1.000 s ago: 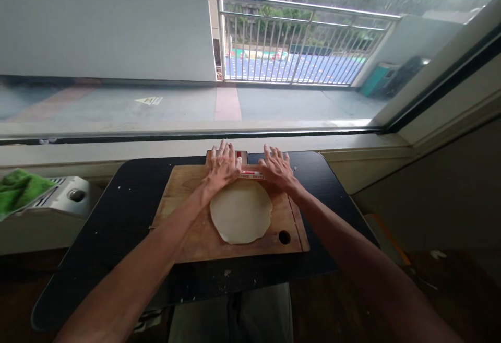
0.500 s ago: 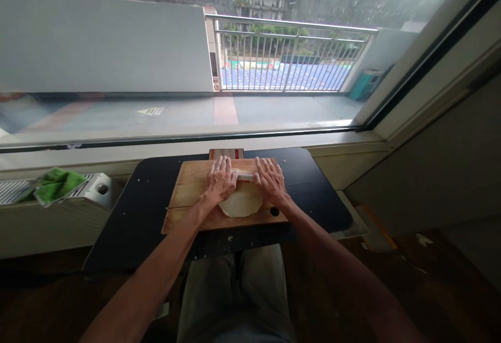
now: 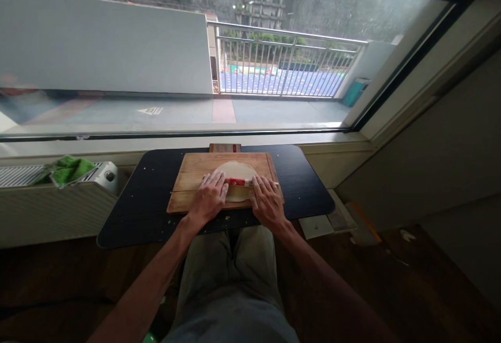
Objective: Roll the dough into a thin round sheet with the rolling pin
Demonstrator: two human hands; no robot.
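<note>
A round, thin sheet of pale dough (image 3: 235,168) lies on a wooden cutting board (image 3: 191,173). Across its middle rests a rolling pin (image 3: 237,181) with a red and white printed band. My left hand (image 3: 211,192) covers the pin's left end, its floury fingers laid over the top. On the right end sits my right hand (image 3: 268,199), fingers likewise over the pin, and a bit of the tip sticks out beyond it. Dough shows both beyond and on the near side of the pin.
The board lies on a small black table (image 3: 133,197) dotted with scraps. A flat box (image 3: 225,148) sits behind the board. Left stands a white radiator (image 3: 58,207) with a green cloth (image 3: 69,169) on top. A window (image 3: 176,113) is beyond the table; my legs are beneath its near edge.
Both hands have come toward me with the rolling pin, from the dough's far part to its middle. The pin has turned, so its red band shows. My view has shifted slightly.
</note>
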